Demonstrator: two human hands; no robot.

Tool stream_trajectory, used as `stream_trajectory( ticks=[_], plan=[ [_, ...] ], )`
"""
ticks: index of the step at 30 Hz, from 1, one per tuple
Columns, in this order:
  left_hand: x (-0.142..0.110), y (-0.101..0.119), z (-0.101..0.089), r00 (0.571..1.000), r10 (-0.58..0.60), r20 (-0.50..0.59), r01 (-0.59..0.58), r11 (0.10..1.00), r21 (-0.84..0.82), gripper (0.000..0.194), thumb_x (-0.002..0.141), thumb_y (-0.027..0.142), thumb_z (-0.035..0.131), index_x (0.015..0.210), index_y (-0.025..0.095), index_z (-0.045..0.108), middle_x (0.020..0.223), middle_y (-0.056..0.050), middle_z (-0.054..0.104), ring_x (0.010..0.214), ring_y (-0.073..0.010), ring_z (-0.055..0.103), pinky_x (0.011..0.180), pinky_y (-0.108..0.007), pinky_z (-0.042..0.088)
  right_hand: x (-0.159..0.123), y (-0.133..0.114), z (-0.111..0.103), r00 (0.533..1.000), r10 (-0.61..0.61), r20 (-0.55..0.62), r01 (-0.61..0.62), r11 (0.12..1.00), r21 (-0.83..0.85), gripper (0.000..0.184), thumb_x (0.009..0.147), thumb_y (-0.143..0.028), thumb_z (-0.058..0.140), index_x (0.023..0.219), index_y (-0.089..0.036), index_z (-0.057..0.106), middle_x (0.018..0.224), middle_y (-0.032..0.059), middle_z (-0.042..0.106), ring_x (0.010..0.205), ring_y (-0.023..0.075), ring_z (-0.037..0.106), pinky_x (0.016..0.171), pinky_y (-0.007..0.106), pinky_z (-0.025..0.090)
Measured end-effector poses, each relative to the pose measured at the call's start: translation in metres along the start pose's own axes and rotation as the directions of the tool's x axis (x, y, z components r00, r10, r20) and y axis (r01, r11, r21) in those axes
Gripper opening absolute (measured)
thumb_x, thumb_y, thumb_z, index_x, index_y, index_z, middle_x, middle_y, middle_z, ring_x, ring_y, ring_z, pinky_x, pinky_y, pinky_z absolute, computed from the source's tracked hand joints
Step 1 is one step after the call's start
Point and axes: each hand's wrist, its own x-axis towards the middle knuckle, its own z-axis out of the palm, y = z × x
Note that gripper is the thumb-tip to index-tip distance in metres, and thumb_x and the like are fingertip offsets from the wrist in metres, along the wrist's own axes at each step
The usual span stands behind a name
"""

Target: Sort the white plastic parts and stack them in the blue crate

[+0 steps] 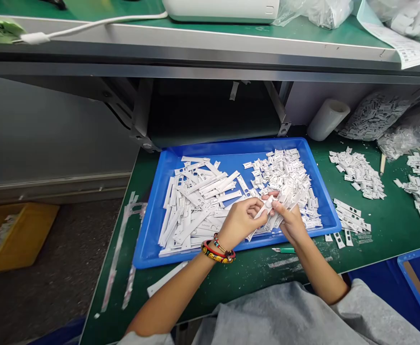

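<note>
Above the front of a blue tray (148, 249), my two hands meet around a white plastic strip (267, 205). My left hand (248, 215), with bracelets at the wrist, pinches one side of the strip. From the other side my right hand (288, 218) grips it with thumb and fingers; part of the piece is hidden by the fingers. Long white strips (195, 201) lie heaped in the tray's left half. A pile of small white clips (285, 172) fills its right half, just behind my right hand.
On the green table (246, 282) lies a green-handled tool (284, 250) in front of the tray. Piles of white parts (361, 172) sit to the right, near a white roll (328, 119) and bagged parts (375, 115). A shelf edge (210, 72) crosses above; a yellow bin (26, 235) stands left.
</note>
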Motion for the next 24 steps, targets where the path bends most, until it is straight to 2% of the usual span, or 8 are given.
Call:
stream_trajectory(
  ticks=[6,11,14,17,19,21,23,24],
  plan=[
    [0.001,-0.006,-0.001,0.999,-0.035,0.028,0.034,0.999,0.038,0.028,0.071,0.043,0.063,0.064,0.018,0.054,0.053,0.004,0.047,0.046,-0.008,0.039,0.046,-0.022,0.03,-0.006,0.002,0.0,0.999,0.043,-0.001,-0.043,0.998,0.04,0.042,0.064,-0.046,0.081,0.093,-0.02,0.066,0.082,0.004,0.073,0.057,0.0129,0.058,0.068,0.032,0.057],
    [0.002,-0.006,0.003,1.0,0.017,-0.009,-0.015,0.982,0.186,0.028,0.068,0.037,0.062,0.055,0.019,0.046,0.05,0.005,0.04,0.051,-0.0093,0.037,0.049,-0.022,0.029,-0.01,0.007,0.003,1.0,0.011,-0.005,-0.011,1.0,0.026,0.041,0.065,-0.048,0.081,0.092,-0.02,0.066,0.076,0.0023,0.071,0.057,0.014,0.06,0.069,0.033,0.057],
    [0.001,-0.009,0.005,1.0,0.02,0.017,-0.022,0.992,0.127,0.023,0.076,0.04,0.055,0.066,0.019,0.058,0.059,0.001,0.056,0.055,-0.0128,0.049,0.053,-0.024,0.039,-0.017,0.003,-0.008,1.0,-0.018,0.003,0.019,0.999,-0.049,0.036,0.069,-0.045,0.079,0.09,-0.019,0.067,0.069,0.0001,0.068,0.055,0.0128,0.057,0.063,0.03,0.054],
    [-0.004,-0.019,-0.004,1.0,-0.005,-0.013,0.005,1.0,0.009,0.034,0.085,0.046,0.046,0.096,0.019,0.065,0.088,-0.005,0.071,0.072,-0.0186,0.064,0.071,-0.031,0.052,-0.028,-0.02,-0.043,0.986,-0.131,-0.108,0.104,0.969,-0.225,0.031,0.073,-0.043,0.077,0.091,-0.019,0.068,0.079,0.0017,0.072,0.054,0.0118,0.057,0.056,0.027,0.051],
    [-0.008,-0.031,-0.015,0.995,-0.044,-0.085,0.047,0.998,0.03,0.037,0.084,0.051,0.049,0.099,0.02,0.064,0.096,-0.008,0.072,0.083,-0.0228,0.067,0.082,-0.036,0.053,-0.039,-0.049,-0.078,0.907,-0.332,-0.259,0.2,0.881,-0.43,0.031,0.074,-0.042,0.076,0.094,-0.02,0.068,0.087,0.003,0.073,0.054,0.0113,0.057,0.055,0.026,0.049],
    [-0.012,-0.045,-0.026,0.99,-0.08,-0.118,0.089,0.993,0.072,0.037,0.082,0.053,0.051,0.096,0.021,0.064,0.096,-0.008,0.073,0.09,-0.0261,0.068,0.086,-0.039,0.053,-0.047,-0.082,-0.118,0.736,-0.568,-0.369,0.219,0.715,-0.664,0.033,0.076,-0.043,0.074,0.097,-0.019,0.068,0.091,0.005,0.073,0.059,0.0129,0.059,0.058,0.027,0.049],
    [-0.015,-0.056,-0.035,0.988,-0.097,-0.123,0.11,0.988,0.112,0.036,0.081,0.053,0.053,0.094,0.022,0.064,0.095,-0.008,0.074,0.092,-0.0271,0.068,0.087,-0.04,0.054,-0.047,-0.108,-0.158,0.595,-0.701,-0.392,0.084,0.54,-0.838,0.036,0.078,-0.047,0.07,0.097,-0.017,0.067,0.094,0.0087,0.073,0.067,0.0176,0.063,0.063,0.03,0.05],
    [-0.016,-0.059,-0.038,0.988,-0.094,-0.119,0.11,0.985,0.135,0.034,0.08,0.052,0.053,0.094,0.022,0.064,0.095,-0.008,0.074,0.091,-0.0266,0.068,0.086,-0.039,0.054,-0.043,-0.116,-0.176,0.599,-0.707,-0.375,-0.042,0.44,-0.897,0.036,0.079,-0.048,0.068,0.096,-0.017,0.067,0.092,0.01,0.072,0.071,0.0207,0.065,0.065,0.032,0.049]
  ],
)
